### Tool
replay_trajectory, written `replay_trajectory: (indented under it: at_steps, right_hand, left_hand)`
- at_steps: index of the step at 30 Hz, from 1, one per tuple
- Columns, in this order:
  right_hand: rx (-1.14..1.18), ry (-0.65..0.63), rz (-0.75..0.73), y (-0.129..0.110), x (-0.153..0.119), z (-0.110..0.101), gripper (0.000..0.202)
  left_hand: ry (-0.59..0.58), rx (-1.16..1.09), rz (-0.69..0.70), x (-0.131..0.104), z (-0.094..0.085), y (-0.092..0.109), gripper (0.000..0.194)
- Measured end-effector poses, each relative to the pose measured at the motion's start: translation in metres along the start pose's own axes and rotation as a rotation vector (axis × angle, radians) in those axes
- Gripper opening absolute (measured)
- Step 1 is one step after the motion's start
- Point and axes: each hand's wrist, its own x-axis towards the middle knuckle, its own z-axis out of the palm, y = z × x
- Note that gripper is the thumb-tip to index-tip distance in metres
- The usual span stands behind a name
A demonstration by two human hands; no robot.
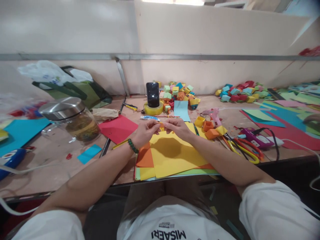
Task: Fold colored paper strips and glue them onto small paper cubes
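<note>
My left hand point(147, 132) and my right hand point(178, 128) meet over a stack of coloured paper, fingertips pinched together. Between them is a small yellow-orange piece of paper point(162, 126), mostly hidden by the fingers, so its exact shape cannot be made out. Below lies a large yellow sheet point(172, 156), with an orange sheet point(145, 156) showing at its left. Several small folded paper boxes, yellow and orange, sit just right of my right hand, among them an orange box point(212, 133).
Scissors point(240, 148) and a pink glue gun point(214, 115) lie to the right. Behind stand a phone point(152, 95) on a tape roll point(153, 109) and a heap of paper boxes point(183, 95). A glass jug point(82, 128) stands left. Another person's hand point(313, 118) is at far right.
</note>
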Motion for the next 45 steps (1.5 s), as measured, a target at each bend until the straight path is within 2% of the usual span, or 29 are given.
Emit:
replay_trajectory:
  at_steps: [4,8,11,15,18,22,25,30,34,40,45]
  right_hand:
    - [-0.149,0.071,-0.045,-0.004,-0.001,0.001,0.040]
    - [0.026,0.198,-0.001,-0.004,-0.003,0.010,0.042]
    - [0.081,0.197,0.015,-0.001,-0.005,0.015,0.041]
    - [-0.175,0.220,-0.076,0.003,-0.005,0.012,0.031]
    - [-0.323,0.249,-0.229,0.007,-0.005,0.007,0.018]
    - [-0.441,0.249,-0.381,0.011,-0.006,0.004,0.016]
    - [-0.535,0.262,-0.424,0.012,-0.006,0.004,0.018]
    - [-0.688,0.211,-0.477,0.007,-0.009,0.002,0.023]
    - [-0.790,0.231,-0.529,0.004,-0.011,0.003,0.023]
    - [-0.723,0.238,-0.516,0.006,-0.009,0.006,0.017]
    - [-0.607,0.221,-0.460,0.007,-0.007,0.007,0.012]
  left_hand:
    - [0.001,0.010,0.003,-0.001,-0.001,0.002,0.032]
    - [0.023,-0.058,-0.097,-0.003,0.002,0.004,0.037]
    - [0.012,-0.069,-0.169,-0.004,0.003,0.004,0.042]
    - [0.040,-0.062,-0.153,-0.004,0.003,0.001,0.038]
    - [-0.024,-0.022,-0.145,-0.004,0.003,0.000,0.032]
    - [-0.071,-0.020,-0.161,-0.005,0.005,0.000,0.031]
    - [-0.069,-0.041,-0.172,-0.006,0.007,-0.001,0.035]
    - [-0.034,-0.075,-0.187,-0.005,0.009,-0.002,0.043]
    - [-0.018,-0.137,-0.222,-0.005,0.010,-0.002,0.048]
    - [0.025,-0.180,-0.228,-0.006,0.013,-0.005,0.049]
    - [0.005,-0.186,-0.238,-0.007,0.013,-0.005,0.047]
